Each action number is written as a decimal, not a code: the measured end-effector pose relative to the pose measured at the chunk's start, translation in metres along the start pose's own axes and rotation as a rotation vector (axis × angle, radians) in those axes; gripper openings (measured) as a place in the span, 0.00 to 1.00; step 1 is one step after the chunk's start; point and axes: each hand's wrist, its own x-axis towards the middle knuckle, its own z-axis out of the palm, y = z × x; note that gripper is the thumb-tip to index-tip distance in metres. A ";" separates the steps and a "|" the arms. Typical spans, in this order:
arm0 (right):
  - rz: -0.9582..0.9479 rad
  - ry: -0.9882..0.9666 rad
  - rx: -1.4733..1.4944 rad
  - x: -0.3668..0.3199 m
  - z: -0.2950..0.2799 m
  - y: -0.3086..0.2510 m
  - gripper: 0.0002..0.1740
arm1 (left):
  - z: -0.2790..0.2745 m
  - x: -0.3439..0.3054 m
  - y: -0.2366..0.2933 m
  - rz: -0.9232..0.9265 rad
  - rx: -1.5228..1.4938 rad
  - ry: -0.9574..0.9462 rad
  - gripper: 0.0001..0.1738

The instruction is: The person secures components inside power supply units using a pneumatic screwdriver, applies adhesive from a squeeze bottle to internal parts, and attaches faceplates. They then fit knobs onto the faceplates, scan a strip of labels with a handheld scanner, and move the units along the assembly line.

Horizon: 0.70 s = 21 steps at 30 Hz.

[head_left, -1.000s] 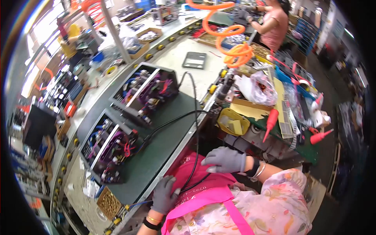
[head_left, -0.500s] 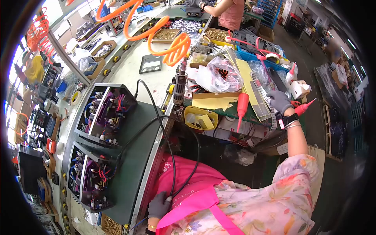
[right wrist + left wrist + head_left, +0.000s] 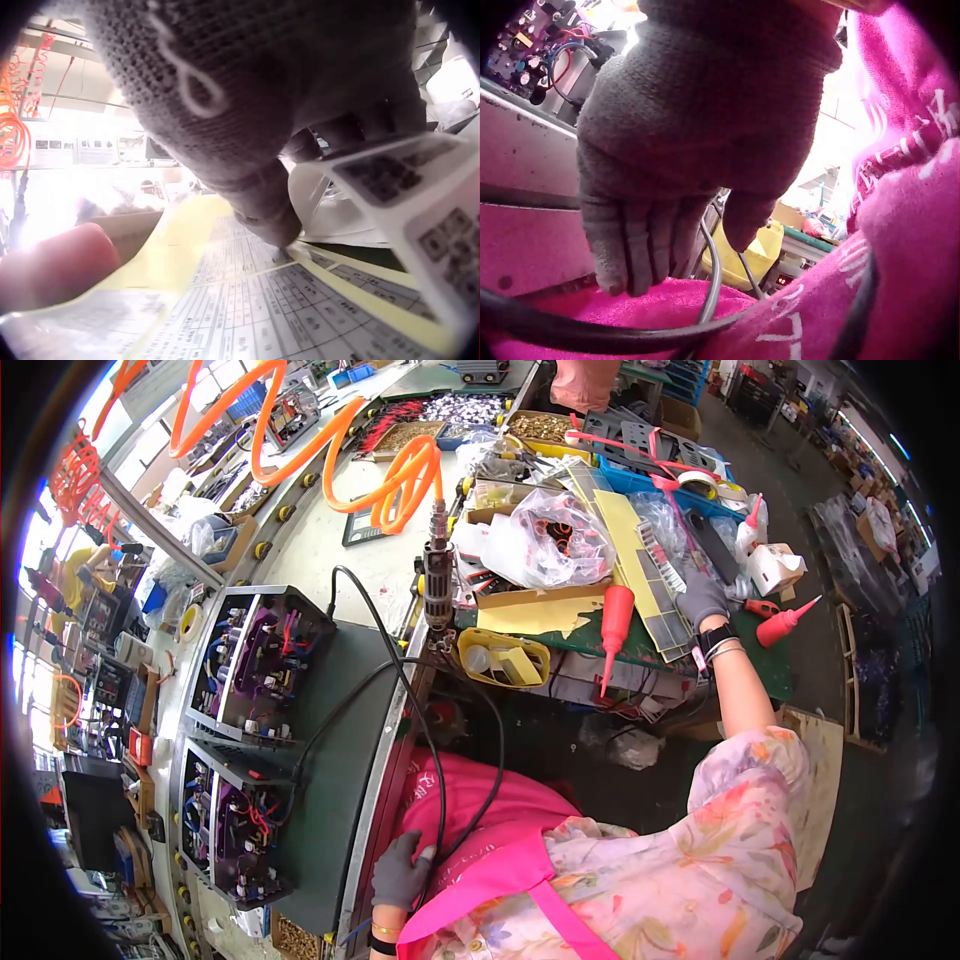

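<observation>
In the head view my gloved left hand (image 3: pixel 400 870) is low against the pink apron (image 3: pixel 470 800), beside a black cable (image 3: pixel 425 730). The left wrist view shows that hand (image 3: pixel 705 142) with fingers hanging nearly straight, gripping nothing. My gloved right hand (image 3: pixel 702 600) is over the printed label sheets (image 3: pixel 640 575) on the right bench. Seen from the right wrist, the thumb of this hand (image 3: pixel 255 127) reaches down to the sheets (image 3: pixel 255 315), with a white strip of QR labels (image 3: pixel 397 195) between thumb and bent fingers; the fingertips are partly hidden.
Two opened electronic units (image 3: pixel 265 665) (image 3: pixel 235 820) stand on the left bench. An orange coiled hose (image 3: pixel 405 490) holds a hanging driver (image 3: pixel 438 580). Around the sheets are red bottles (image 3: pixel 616 625) (image 3: pixel 785 622), a yellow bin (image 3: pixel 505 660), a plastic bag (image 3: pixel 545 545) and a blue tray (image 3: pixel 625 478).
My right hand has gone from the apron to the right bench and settled on the labels. The left hand has stayed low by the apron and let its hold on the cable loosen from view. The head view has turned right.
</observation>
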 end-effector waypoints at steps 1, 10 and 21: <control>0.017 0.001 0.018 0.004 0.001 0.001 0.21 | 0.000 0.000 0.000 0.011 -0.002 0.011 0.23; -0.051 -0.069 0.376 0.037 0.014 0.045 0.16 | -0.012 0.000 0.015 0.084 -0.049 0.009 0.23; -0.027 -0.117 0.410 0.046 0.035 0.025 0.24 | -0.014 0.001 0.029 0.118 -0.074 0.053 0.24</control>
